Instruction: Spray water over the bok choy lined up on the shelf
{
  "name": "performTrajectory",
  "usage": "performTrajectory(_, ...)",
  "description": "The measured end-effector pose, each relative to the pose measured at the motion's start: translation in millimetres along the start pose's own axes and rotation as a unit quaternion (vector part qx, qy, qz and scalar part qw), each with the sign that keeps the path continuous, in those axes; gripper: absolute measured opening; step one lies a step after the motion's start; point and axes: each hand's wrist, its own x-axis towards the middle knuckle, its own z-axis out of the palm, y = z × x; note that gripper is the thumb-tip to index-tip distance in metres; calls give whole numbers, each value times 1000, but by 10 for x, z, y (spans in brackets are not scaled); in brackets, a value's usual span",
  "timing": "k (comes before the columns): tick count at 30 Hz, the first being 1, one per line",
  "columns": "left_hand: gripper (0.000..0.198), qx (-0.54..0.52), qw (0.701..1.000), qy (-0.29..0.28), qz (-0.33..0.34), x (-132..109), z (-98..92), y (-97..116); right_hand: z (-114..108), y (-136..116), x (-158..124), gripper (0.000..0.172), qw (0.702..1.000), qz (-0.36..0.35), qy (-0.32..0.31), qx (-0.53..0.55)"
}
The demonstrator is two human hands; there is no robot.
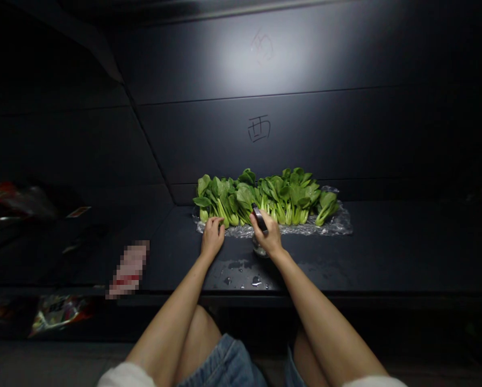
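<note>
My right hand (268, 234) grips a spray bottle (260, 219) by its black head, in front of the greens. Part of the bottle's clear body shows below the hand. A row of green bok choy (283, 199) lies on crumpled clear plastic film (337, 224), leaves toward the back panel and pale stalks toward me. My left hand (213, 235) rests at the front left edge of the film, fingers slightly apart, by the stalk ends. Whether its fingertips touch a stalk is hard to make out.
The dark shelf (386, 252) carries water drops (257, 280) near its front edge. A blurred-out pinkish item (128, 270) lies at the left. Shiny packets (57, 312) sit lower left. A handwritten character (259, 128) marks the back panel (325, 129).
</note>
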Motion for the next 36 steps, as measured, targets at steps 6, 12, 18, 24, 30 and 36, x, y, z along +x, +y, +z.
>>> performTrajectory(6,26,-8,1000,8,0,4,6,-10,32,-49,12,33,1000,-1,-17,11)
performTrajectory(12,25,-16,999,26,-22,11,19,-37,48,-52,10,35,1000,9,-13,18)
performTrajectory(18,26,-22,998,32,-40,11,24,-59,91,-70,12,34,1000,13,-19,18)
performTrajectory(24,26,-29,997,38,-53,18,43,-82,113,-83,19,33,999,2,-29,32)
performTrajectory(30,25,-24,998,42,-45,17,54,-98,114,-91,11,35,999,15,-17,26)
performTrajectory(36,24,-22,998,45,-41,14,56,-102,137,-125,10,33,999,7,-25,35)
